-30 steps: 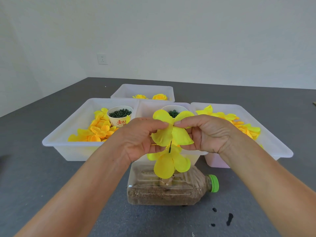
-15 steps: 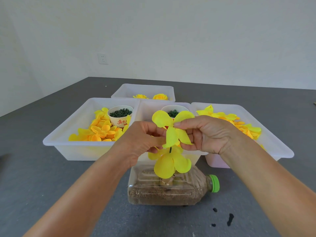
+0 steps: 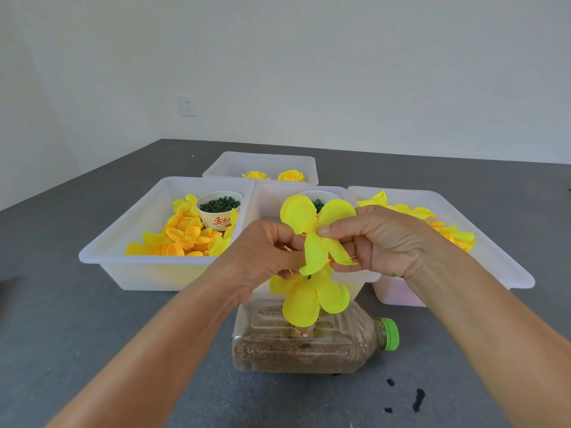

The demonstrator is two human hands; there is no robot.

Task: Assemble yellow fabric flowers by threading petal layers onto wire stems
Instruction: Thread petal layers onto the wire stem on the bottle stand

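A: Upper yellow fabric petal layer (image 3: 312,233): thin, limp, near weightless. Folded under light pressure, so best pinched close to the centre hole, not at the lobes.

B: Held how?

A: Pinched from both sides. Left hand (image 3: 262,251) with fingers curled onto the layer's left side, right hand (image 3: 380,239) with thumb and forefinger closed on the right lobes. No slack fingers on either hand.

B: Location?

A: Above the dark green wire stem (image 3: 309,277), tip just showing under the layer. Lower yellow petal layer (image 3: 309,296) already seated on the stem, below the hands. Stem stood in a clear plastic bottle of brown sand (image 3: 309,347) lying on its side on the grey surface (image 3: 92,335).

B: Stem stiffness?

A: Thin, probably springy. Judged likely to deflect if pushed off-axis. Hole too small to see.

B: Change against the frame half a second back?

A: Little. Layer tipped slightly, lower lobe dropped closer to the stem tip. Hands closed in a touch. Bottle and white plastic trays of loose petals (image 3: 139,261) unmoved.

B: Threaded?

A: Could not tell; centre hidden behind lobes.
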